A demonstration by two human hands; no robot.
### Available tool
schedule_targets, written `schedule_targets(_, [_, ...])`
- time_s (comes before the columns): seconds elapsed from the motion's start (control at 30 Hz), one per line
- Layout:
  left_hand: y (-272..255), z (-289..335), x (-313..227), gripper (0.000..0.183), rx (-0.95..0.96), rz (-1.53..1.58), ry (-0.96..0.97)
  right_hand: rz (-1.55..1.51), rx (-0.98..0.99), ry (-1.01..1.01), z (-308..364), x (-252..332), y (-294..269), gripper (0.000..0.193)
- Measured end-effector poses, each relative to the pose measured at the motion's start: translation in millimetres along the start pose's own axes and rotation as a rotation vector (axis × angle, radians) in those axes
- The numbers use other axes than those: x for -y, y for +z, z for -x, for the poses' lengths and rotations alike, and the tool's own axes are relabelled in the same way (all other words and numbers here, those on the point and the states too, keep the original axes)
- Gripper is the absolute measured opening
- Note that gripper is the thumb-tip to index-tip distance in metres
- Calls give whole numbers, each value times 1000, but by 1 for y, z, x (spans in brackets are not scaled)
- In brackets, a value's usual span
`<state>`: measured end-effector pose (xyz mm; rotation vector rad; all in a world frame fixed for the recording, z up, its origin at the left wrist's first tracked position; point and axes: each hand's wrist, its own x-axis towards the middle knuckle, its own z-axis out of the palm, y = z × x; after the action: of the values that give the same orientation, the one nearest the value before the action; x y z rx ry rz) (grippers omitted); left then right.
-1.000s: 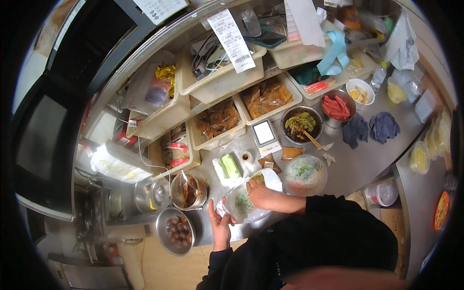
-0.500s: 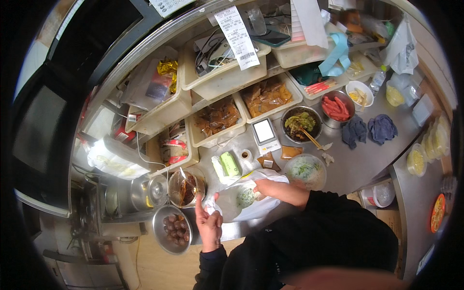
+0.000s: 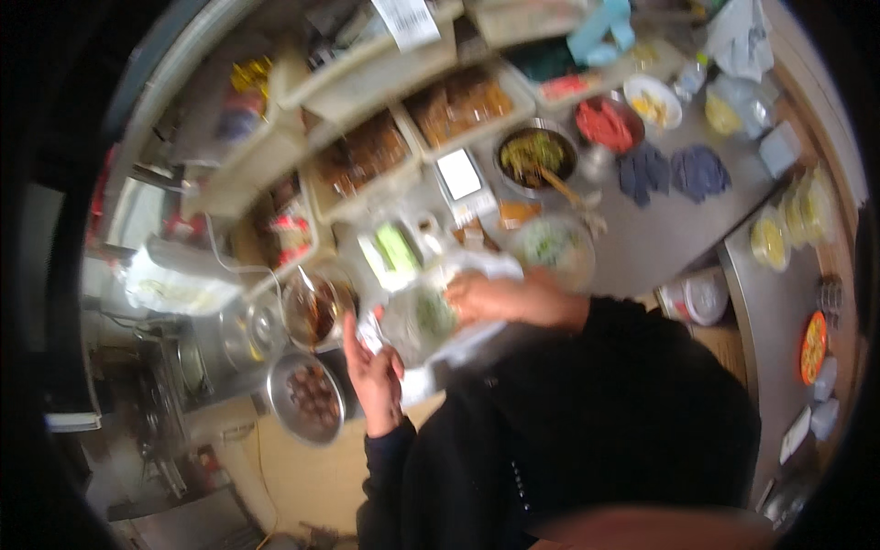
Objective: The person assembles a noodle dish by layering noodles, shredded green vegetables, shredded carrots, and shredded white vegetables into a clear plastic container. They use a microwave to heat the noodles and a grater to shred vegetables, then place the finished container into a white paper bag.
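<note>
A white plastic bag (image 3: 467,341) is spread at the counter's near edge, with a clear round container (image 3: 434,312) inside it that holds chopped greens. My right hand (image 3: 500,299) is closed on the bag's upper right edge, beside the container. My left hand (image 3: 374,374) is at the bag's left side, its index finger stretched up and other fingers curled at the white plastic. Blur hides exactly how the left fingers grip. Behind my right hand stands a clear bowl of greens in liquid (image 3: 553,249). A green-and-white packet (image 3: 394,257) lies beyond the bag.
Left of the bag are a jar of dark sauce (image 3: 316,307) and a metal bowl of brown balls (image 3: 310,399). Behind stand a scale (image 3: 461,183), a bowl of vegetables with chopsticks (image 3: 534,156), red sausages (image 3: 610,126) and bins of brown packets (image 3: 458,104). Blue cloths (image 3: 699,172) lie right.
The whole view has shifted and blurred, so the counter sits higher and further left in the picture. Both hands stay at the bag, with little visible change in their places around it.
</note>
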<state>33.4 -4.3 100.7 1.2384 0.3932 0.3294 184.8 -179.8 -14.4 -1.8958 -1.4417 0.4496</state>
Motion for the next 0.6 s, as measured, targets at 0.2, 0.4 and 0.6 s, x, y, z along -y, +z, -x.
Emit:
schedule_targets(0.2, [-11,2,8,71,-33,-94,23,57,-1013,512,116,-8,-43,26])
schedule_targets(0.4, [-12,-3,16,63,-8,-79,39,225,-793,1024,173,-43,-25,43])
schedule_targets(0.6, [-8,-5,11,67,82,21,34,-1106,-732,1098,189,-70,-10,45])
